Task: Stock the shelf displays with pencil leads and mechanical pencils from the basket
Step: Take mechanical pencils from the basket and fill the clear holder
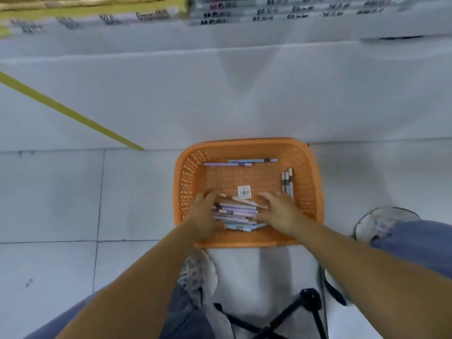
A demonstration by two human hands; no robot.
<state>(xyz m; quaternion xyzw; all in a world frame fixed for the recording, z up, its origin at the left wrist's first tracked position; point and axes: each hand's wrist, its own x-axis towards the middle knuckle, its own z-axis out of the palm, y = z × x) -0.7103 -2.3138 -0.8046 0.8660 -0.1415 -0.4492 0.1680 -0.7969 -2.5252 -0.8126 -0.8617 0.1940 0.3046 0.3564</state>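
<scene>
Basket point(247, 146): orange, perforated plastic, standing on the tiled floor point(49, 196) at centre frame, just ahead of your feet. Main pile of pencils point(236, 211), lilac and pale blue, lies crosswise in the near half of the basket. Motion blur means you cannot tell pencils from lead packs in it.

Your left hand point(203, 214) sits at the pile's left end with fingers curled down against it. Whether they actually pinch anything cannot be told. Your right hand point(278, 211) rests on the pile's right end with fingers loosely bent and spread, enclosing nothing visible. Both forearms reach in over the near rim.

A white barcode tag point(244, 192) lies on the basket bottom between your hands, just beyond the pile. Two long pencils point(241, 162) lie against the far wall, well apart from the pile. A small upright bundle point(287, 182) lies along the right wall, just past your right fingertips.

Shelf edge point(269, 11) with blurred labels runs across the top of the frame. A yellow stripe point(68, 111) crosses the upper left. One shoe point(198, 272) shows below the basket and the other shoe point(381, 223) at right.
</scene>
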